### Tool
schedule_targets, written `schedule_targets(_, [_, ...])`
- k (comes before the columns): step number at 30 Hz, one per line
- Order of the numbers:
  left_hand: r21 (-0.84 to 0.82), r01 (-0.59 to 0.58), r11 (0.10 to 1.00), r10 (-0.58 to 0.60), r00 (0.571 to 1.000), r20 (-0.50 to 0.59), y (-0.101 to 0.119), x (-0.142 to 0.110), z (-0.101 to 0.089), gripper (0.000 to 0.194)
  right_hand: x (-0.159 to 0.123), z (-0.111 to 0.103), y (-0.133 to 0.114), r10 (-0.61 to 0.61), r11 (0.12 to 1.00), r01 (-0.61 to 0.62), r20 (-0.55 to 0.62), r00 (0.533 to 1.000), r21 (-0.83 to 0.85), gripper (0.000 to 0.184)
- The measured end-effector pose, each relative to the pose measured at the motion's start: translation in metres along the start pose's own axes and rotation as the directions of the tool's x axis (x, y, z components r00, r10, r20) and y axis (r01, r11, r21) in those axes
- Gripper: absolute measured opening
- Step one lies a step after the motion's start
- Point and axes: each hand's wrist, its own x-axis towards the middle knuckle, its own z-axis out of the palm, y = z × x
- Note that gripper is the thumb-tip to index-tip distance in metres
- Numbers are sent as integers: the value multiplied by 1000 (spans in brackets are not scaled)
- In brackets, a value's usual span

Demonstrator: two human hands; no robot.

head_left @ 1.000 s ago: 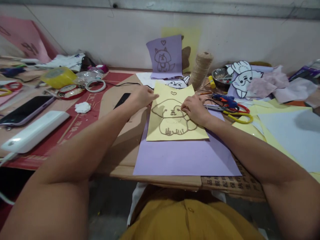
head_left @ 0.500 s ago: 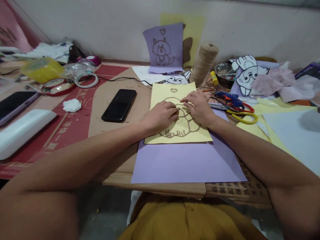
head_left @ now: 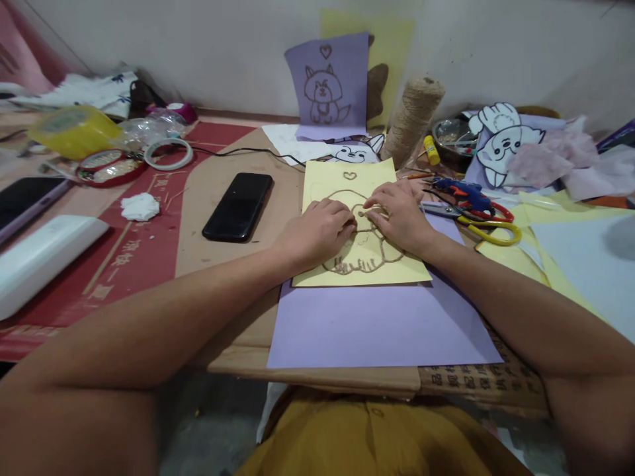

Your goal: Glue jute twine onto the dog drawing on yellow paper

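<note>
A yellow sheet of paper [head_left: 317, 177] lies on a larger purple sheet [head_left: 381, 327] in front of me. Brown twine [head_left: 368, 268] forms an animal outline on the yellow sheet, with a small heart above it. My left hand [head_left: 325, 228] rests on the left of the outline, fingers bent and close together; what lies under their tips is hidden. From the right, my right hand [head_left: 399, 215] comes in with thumb and forefinger closed around a bit of twine by a small round loop. The fingertips of both hands nearly meet mid-sheet.
A black phone [head_left: 239, 206] lies left of the papers. Yellow-handled scissors [head_left: 496, 231] and a blue-and-red tool [head_left: 469, 196] sit to the right. Behind stand a twine spool [head_left: 414, 119], a glue stick [head_left: 431, 151] and a purple fox picture [head_left: 330, 86]. A tape roll [head_left: 169, 154] is farther left.
The view has shifted slightly, so the papers appear a little to the right. My right fingers have moved slightly apart from the left ones, showing a small loop of twine between them.
</note>
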Motion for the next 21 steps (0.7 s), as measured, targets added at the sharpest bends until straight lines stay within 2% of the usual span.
schedule_targets(4, [4,9,1000,-9,1000,14,4,2,-4,30,1,-5,2,-39,998,38,-31,999,-40,15])
schedule_targets(15, [41,17,999,-19,999,51,8,5,-5,28,9,-15,-14,-101,982,121,143,985,-144,29])
schedule_targets(21, [54,41,998,-45,995,86,12,7,-7,32,15,-9,-19,-102,969,137,171,980,-206,27])
